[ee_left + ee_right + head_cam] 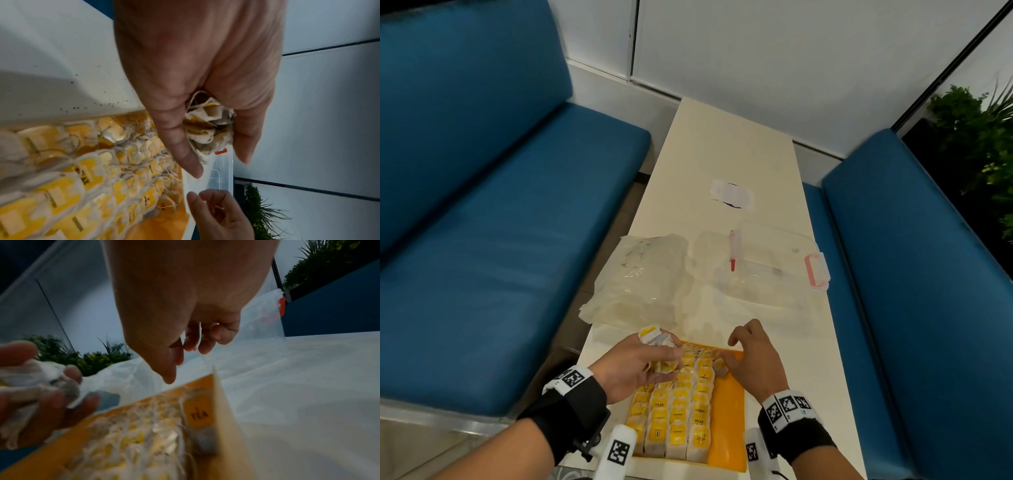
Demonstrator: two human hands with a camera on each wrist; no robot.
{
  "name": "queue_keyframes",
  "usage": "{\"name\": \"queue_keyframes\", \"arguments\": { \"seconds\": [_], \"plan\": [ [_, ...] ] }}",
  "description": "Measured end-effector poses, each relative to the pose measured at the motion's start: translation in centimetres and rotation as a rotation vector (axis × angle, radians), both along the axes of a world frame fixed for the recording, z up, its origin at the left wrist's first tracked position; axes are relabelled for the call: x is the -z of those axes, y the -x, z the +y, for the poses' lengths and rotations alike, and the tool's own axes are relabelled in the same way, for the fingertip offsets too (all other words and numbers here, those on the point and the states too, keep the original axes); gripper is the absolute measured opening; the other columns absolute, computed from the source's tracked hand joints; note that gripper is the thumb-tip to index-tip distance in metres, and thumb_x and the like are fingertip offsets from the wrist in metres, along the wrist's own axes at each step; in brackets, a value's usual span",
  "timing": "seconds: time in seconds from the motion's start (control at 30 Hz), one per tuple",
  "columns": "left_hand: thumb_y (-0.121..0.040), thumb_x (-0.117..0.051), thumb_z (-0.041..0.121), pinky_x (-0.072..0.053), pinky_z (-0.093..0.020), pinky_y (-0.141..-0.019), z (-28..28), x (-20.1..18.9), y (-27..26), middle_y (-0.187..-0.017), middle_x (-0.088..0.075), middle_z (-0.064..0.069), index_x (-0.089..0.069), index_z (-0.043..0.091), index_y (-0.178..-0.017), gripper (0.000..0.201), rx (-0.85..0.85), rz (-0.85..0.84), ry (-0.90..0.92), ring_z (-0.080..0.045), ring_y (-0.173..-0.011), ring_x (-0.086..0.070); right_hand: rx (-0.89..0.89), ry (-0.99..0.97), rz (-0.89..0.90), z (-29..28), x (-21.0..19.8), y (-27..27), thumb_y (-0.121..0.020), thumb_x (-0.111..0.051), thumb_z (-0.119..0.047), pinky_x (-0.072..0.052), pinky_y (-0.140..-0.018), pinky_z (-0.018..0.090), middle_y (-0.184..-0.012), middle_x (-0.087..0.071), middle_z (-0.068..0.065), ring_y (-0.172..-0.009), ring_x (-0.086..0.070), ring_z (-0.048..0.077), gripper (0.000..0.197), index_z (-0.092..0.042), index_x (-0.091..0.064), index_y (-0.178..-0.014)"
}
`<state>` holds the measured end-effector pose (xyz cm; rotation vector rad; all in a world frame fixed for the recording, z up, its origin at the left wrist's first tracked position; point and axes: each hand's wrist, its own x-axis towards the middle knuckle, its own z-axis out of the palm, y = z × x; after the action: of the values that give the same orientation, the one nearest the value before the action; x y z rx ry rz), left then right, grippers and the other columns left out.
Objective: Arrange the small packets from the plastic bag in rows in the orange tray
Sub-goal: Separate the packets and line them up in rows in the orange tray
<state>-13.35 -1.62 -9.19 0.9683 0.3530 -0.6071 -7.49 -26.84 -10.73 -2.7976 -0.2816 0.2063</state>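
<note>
The orange tray [729, 411] lies at the table's near edge, with three full rows of yellow-labelled packets [678, 411] filling its left part. My left hand [664, 356] hovers over the tray's far left corner and grips a bunch of packets [207, 126]. Over the far right corner my right hand [729, 349] has loosely curled fingers and holds nothing. Its thumb is just above a single packet [197, 413] marked TEA, which starts a fourth row. The crumpled plastic bag [640, 284] lies beyond the tray on the left.
A clear plastic box with red latches [767, 274] stands beyond the tray on the right, and a white sticker [731, 193] is farther up the narrow table. Blue benches [500, 240] flank both long sides. A green plant [979, 137] is at the far right.
</note>
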Motion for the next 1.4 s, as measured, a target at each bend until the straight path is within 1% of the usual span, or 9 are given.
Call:
{"name": "queue_keyframes", "arguments": {
  "seconds": [0.17,0.27,0.37,0.53,0.7,0.8,1.1,1.23,1.4],
  "plan": [
    [-0.086,-0.076,0.036,-0.056,-0.049,-0.098,-0.4,-0.3,-0.6,-0.11,-0.069,-0.02,-0.072,0.004,-0.109,0.04,-0.005,0.114,0.111,-0.035,-0.1,-0.069,-0.079,-0.217,-0.071,2.7,-3.1,1.0,-0.088,-0.068,-0.026,-0.047,-0.069,0.021,-0.103,-0.046,-0.011,-0.079,-0.054,0.006,0.013,-0.024,-0.061,-0.099],
    [-0.089,-0.064,0.058,-0.061,-0.046,-0.085,-0.4,-0.6,-1.1,-0.105,-0.07,-0.022,-0.074,0.003,-0.108,0.059,-0.034,0.239,0.176,-0.038,-0.098,-0.069,-0.151,-0.366,-0.019,4.3,-4.9,1.5,-0.087,-0.068,-0.019,-0.047,-0.072,0.018,-0.098,-0.05,-0.011,-0.077,-0.056,0.007,0.013,-0.023,-0.065,-0.099],
    [-0.095,-0.059,0.05,-0.06,-0.048,-0.084,-0.6,-0.8,-1.4,-0.11,-0.069,-0.024,-0.07,0.002,-0.111,0.052,-0.073,0.29,0.257,-0.039,-0.1,-0.07,-0.244,-0.45,0.045,5.1,-5.6,2.2,-0.081,-0.067,-0.012,-0.045,-0.07,0.014,-0.095,-0.053,-0.01,-0.076,-0.059,0.01,0.017,-0.023,-0.067,-0.094],
    [-0.095,-0.059,0.031,-0.048,-0.061,-0.104,-0.9,-0.7,-1.6,-0.113,-0.067,-0.026,-0.067,0.004,-0.113,0.033,-0.087,0.269,0.256,-0.042,-0.11,-0.066,-0.28,-0.458,0.11,5.0,-4.3,3.5,-0.079,-0.067,-0.017,-0.052,-0.071,0.025,-0.087,-0.059,-0.009,-0.073,-0.059,0.009,0.021,-0.029,-0.072,-0.096],
    [-0.101,-0.051,0.031,-0.041,-0.065,-0.109,-1.4,-0.6,-1.5,-0.103,-0.071,-0.024,-0.071,0.002,-0.106,0.036,-0.087,0.255,0.261,-0.043,-0.094,-0.071,-0.176,-0.516,0.09,5.4,-3.2,4.1,-0.085,-0.072,-0.025,-0.053,-0.071,0.024,-0.081,-0.068,-0.008,-0.072,-0.063,0.008,0.021,-0.034,-0.074,-0.103],
    [-0.101,-0.052,0.031,-0.044,-0.064,-0.108,-1.4,-0.5,-1.5,-0.107,-0.07,-0.026,-0.072,0.0,-0.106,0.038,-0.092,0.253,0.259,-0.043,-0.1,-0.068,-0.119,-0.536,0.092,5.6,-3.2,4.2,-0.085,-0.073,-0.017,-0.048,-0.071,0.014,-0.085,-0.071,-0.01,-0.077,-0.063,0.003,0.016,-0.027,-0.078,-0.097],
    [-0.097,-0.058,0.028,-0.061,-0.051,-0.081,-1.1,0.1,-1.7,-0.105,-0.07,-0.019,-0.071,0.005,-0.108,0.029,-0.189,0.289,0.214,-0.034,-0.094,-0.068,0.053,-0.544,0.122,5.1,-4.5,3.5,-0.084,-0.074,-0.013,-0.052,-0.068,0.018,-0.08,-0.071,-0.007,-0.073,-0.063,0.006,0.014,-0.027,-0.073,-0.087],
    [-0.097,-0.058,0.027,-0.06,-0.048,-0.082,-0.9,0.2,-1.7,-0.105,-0.07,-0.019,-0.07,0.006,-0.108,0.026,-0.187,0.281,0.202,-0.031,-0.087,-0.069,0.091,-0.456,0.168,4.3,-5.7,2.6,-0.084,-0.073,-0.011,-0.056,-0.071,0.024,-0.077,-0.062,-0.005,-0.069,-0.06,0.005,0.031,-0.032,-0.064,-0.105],
    [-0.098,-0.056,0.026,-0.056,-0.048,-0.092,-0.6,0.3,-1.7,-0.104,-0.069,-0.02,-0.068,0.007,-0.108,0.025,-0.175,0.254,0.182,-0.032,-0.095,-0.07,0.03,-0.201,0.103,2.7,-6.5,1.9,-0.085,-0.069,-0.016,-0.054,-0.077,0.028,-0.086,-0.07,-0.009,-0.078,-0.063,0.006,0.011,-0.026,-0.072,-0.087]
  ]
}}
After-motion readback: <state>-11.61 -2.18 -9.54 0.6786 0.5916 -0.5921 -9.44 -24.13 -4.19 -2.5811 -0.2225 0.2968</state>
